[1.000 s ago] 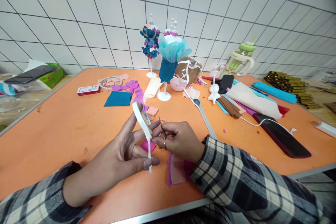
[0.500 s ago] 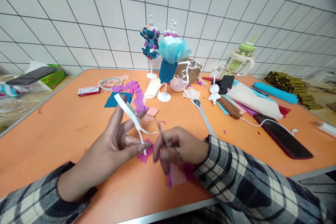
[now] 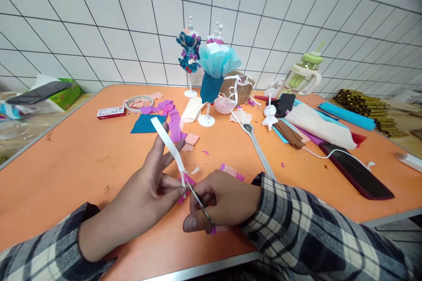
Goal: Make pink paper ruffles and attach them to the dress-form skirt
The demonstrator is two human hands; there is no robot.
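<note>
From afar, I pinch the lower end of a white strip [image 3: 169,141] with my left hand [image 3: 154,189], two fingers spread behind it, above the near half of the orange table [image 3: 82,158]. My right hand [image 3: 227,196] curls around scissors [image 3: 198,199], blades at the strip's split. A blue-skirted dress form [image 3: 211,90] stands toward the far edge, a green-lidded bottle [image 3: 301,74] near the far right corner.

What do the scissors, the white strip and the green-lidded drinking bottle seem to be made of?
Scissors: probably polished steel, judging by the grey, metallic shine.
White strip: probably matte paper; it is thin, curves softly and splits near its lower end.
Drinking bottle: see-through, glossy walls, either glass or clear plastic; the opaque green lid looks like plastic.
</note>
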